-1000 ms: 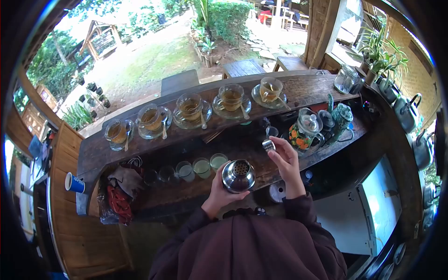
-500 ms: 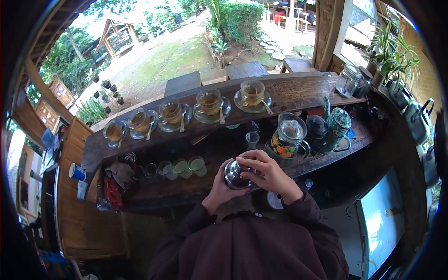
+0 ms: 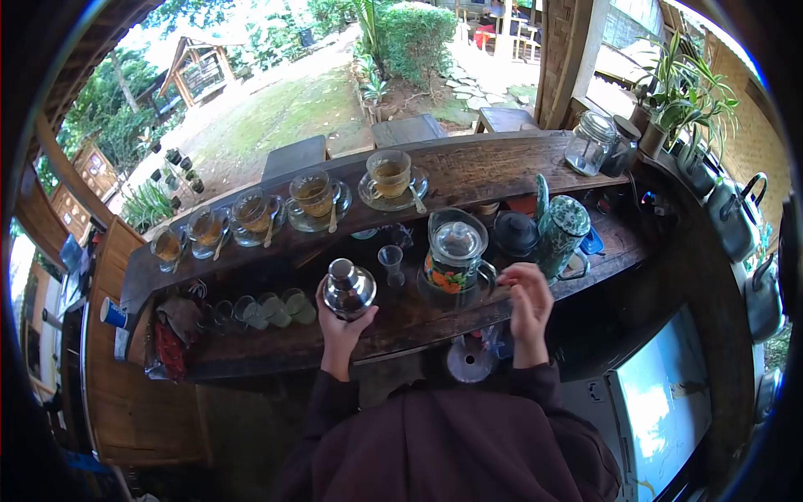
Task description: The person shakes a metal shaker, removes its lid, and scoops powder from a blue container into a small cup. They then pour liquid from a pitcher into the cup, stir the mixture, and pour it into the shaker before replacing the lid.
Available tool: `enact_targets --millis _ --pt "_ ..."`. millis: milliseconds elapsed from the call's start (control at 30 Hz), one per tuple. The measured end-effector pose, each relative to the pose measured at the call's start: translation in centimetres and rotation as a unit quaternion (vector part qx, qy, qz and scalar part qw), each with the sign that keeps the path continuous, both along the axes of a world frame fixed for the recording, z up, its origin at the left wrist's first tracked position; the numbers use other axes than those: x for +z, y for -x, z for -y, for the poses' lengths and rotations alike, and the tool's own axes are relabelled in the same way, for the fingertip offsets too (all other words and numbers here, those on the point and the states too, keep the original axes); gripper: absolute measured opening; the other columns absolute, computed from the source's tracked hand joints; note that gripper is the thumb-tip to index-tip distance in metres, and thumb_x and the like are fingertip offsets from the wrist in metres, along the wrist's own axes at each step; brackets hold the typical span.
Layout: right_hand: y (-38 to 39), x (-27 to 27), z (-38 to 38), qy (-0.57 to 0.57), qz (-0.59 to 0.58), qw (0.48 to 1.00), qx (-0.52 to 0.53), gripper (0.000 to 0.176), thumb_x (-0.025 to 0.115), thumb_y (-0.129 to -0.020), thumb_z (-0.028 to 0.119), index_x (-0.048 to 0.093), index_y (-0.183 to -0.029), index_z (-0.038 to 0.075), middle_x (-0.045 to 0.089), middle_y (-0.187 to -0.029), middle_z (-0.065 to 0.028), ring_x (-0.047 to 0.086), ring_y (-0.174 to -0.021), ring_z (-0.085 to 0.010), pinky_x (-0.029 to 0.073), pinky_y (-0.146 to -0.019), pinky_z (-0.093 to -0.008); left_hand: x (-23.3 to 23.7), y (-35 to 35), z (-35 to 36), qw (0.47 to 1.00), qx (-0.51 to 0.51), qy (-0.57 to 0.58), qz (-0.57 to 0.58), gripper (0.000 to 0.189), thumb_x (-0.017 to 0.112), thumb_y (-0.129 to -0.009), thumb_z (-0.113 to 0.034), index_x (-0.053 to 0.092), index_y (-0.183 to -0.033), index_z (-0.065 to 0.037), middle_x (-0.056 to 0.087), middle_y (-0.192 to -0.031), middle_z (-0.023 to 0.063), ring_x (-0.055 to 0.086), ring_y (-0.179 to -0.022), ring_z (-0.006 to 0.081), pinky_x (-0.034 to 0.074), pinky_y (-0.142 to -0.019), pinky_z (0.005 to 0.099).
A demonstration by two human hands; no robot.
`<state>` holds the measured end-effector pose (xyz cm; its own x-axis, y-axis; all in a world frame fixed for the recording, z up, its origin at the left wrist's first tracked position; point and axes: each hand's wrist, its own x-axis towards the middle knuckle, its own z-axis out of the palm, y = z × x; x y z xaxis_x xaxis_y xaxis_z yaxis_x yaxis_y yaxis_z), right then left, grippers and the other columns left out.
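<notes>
My left hand [image 3: 338, 332] is wrapped round a shiny metal cocktail shaker [image 3: 348, 289], which stands upright with its domed cap on. My right hand [image 3: 530, 313] is raised beside the handle of a glass pitcher [image 3: 456, 251]. Its fingers are half bent and apart, and nothing shows in them. The lidded pitcher has a band of orange flowers. Between shaker and pitcher stands a small narrow-waisted glass [image 3: 391, 263]. Left of the shaker, several glasses of pale liquid [image 3: 276, 309] form a row on the lower counter.
Several glass cups of tea-coloured drink [image 3: 311, 197], on saucers with spoons, line the raised wooden bar [image 3: 485, 167]. Right of the pitcher are a dark lidded pot [image 3: 515, 234] and a tall green speckled pot [image 3: 564, 238]. Glass jars [image 3: 590, 142] and kettles [image 3: 736, 216] stand farther right.
My right hand has left the shaker's top and moved right, toward the pitcher. My left hand has carried the shaker to the left. The camera view has shifted a little.
</notes>
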<state>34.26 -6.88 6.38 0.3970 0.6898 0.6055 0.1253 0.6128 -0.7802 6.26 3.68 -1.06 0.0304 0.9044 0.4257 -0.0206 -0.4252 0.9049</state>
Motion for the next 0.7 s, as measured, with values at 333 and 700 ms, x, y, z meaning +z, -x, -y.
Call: enact_targets --millis 333,700 --pt "-13.5 -4.6 2.2 0.036 -0.066 0.925 -0.373 0.025 0.052 -0.091 0.008 0.053 -0.115 0.001 0.056 -0.100 -0.0032 0.052 -0.090 -0.0096 0.040 -0.078 -0.0215 -2.2 0.0 -2.1 0.999 0.033 -0.010 0.010 0.094 0.085 -0.058 -0.009 0.028 -0.133 -0.003 0.044 -0.125 0.0126 0.049 -0.113 0.0209 0.043 -0.095 0.0344" --pt "-11.0 -5.7 0.8 -0.021 -0.038 0.938 -0.344 0.021 0.049 -0.089 0.001 0.047 -0.110 0.000 0.047 -0.102 -0.0068 0.048 -0.095 -0.0133 0.040 -0.083 -0.0259 -3.1 -0.2 0.5 0.998 0.033 0.040 0.029 0.093 0.083 -0.065 -0.012 0.023 -0.136 -0.006 0.037 -0.130 0.0135 0.044 -0.117 0.0225 0.040 -0.097 0.0352"
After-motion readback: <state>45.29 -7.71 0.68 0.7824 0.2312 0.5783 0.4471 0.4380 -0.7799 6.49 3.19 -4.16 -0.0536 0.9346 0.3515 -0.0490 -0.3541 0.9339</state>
